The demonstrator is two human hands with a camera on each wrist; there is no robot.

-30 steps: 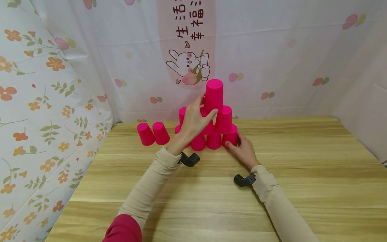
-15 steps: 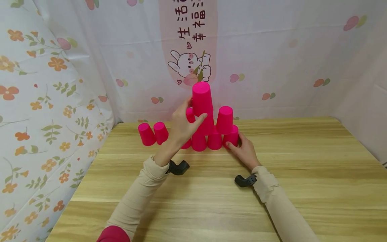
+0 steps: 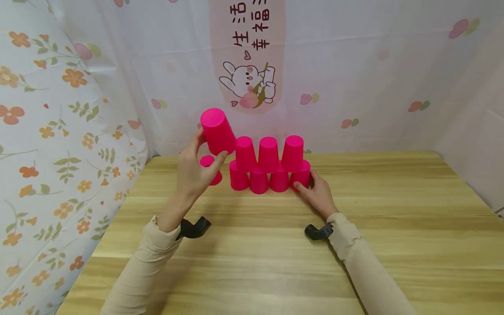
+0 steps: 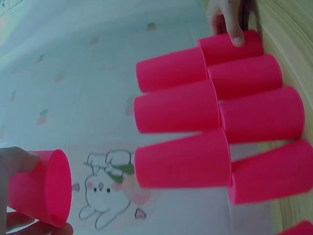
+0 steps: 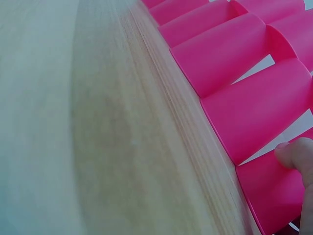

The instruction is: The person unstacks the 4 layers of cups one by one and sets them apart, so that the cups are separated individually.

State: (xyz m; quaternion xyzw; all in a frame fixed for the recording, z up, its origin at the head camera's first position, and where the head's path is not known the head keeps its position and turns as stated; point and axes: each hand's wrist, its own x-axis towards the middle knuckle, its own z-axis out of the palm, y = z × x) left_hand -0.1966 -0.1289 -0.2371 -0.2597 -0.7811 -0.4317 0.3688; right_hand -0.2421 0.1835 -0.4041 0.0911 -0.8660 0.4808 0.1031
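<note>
On the wooden tabletop (image 3: 252, 258), before a printed cloth (image 3: 366, 78), three upper cups (image 3: 268, 155), pink and upturned, stand on four lower cups (image 3: 259, 183). To their left, a partly hidden cup (image 3: 207, 160) sits behind the left hand (image 3: 193, 173), whose fingers and thumb curl round a raised cup (image 3: 218, 133), tilted, apart from the stack. The right hand (image 3: 320, 194) grips the rightmost lower cup (image 3: 301, 170) between thumb and fingers.

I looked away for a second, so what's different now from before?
The left grip moved left, carrying its pink cup away from the seven stacked pink cups; that cup now tilts. Nothing was let go. The stacked cups stayed put, the right grip still holding their bottom right cup.
</note>
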